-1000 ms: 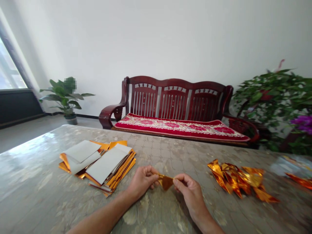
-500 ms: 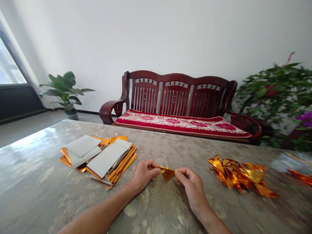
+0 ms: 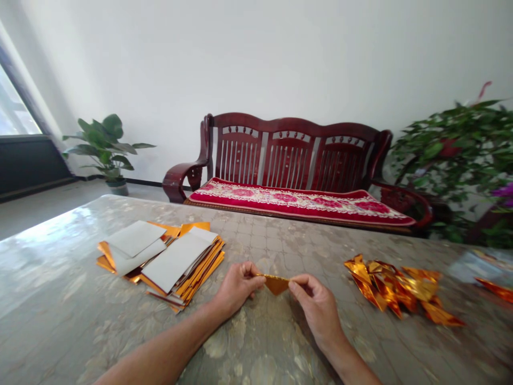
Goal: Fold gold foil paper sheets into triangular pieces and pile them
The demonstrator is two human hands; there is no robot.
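A small folded piece of gold foil paper (image 3: 277, 285) is stretched between my two hands just above the table, its point hanging downward. My left hand (image 3: 241, 285) pinches its left corner between thumb and fingers. At the opposite corner, my right hand (image 3: 313, 300) grips it the same way. To the left lies a loose stack of foil paper sheets (image 3: 178, 262), several with their pale backs up and gold edges showing. Over on the right is a heap of folded gold foil pieces (image 3: 401, 289), shiny and pointed.
The patterned table (image 3: 256, 342) has a glossy cover. Near its right edge lie a clear plastic bag (image 3: 476, 266) and another foil piece (image 3: 497, 289). Beyond the table stands a dark red wooden bench (image 3: 286, 155) with a red floral cover, between potted plants.
The foil piece is still held at both corners and now looks slightly flatter and wider. My hands have barely moved; the view has shifted a little.
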